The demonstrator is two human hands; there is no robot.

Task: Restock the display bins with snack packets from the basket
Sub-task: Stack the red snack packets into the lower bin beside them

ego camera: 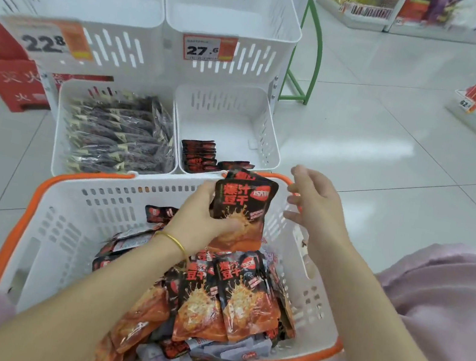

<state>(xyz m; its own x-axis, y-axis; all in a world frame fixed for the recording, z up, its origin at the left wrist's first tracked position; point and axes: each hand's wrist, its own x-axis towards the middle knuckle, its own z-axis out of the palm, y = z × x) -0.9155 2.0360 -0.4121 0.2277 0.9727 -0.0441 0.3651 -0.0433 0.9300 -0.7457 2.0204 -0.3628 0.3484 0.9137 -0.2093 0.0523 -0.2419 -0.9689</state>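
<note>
Many red and black snack packets (240, 305) lie piled in the white basket (16, 224) at the lower middle of the frame. My left hand (202, 215) grips one packet (242, 203) upright above the far side of the basket, with the thumb on its front. My right hand (312, 200) hovers just beside it, fingers loose and apart, holding nothing. At the centre, the lower right bin (266, 140) has a small row of packets (198, 154) in its near left corner. The lower left bin (62, 124) is full of dark packets (118, 130).
</note>
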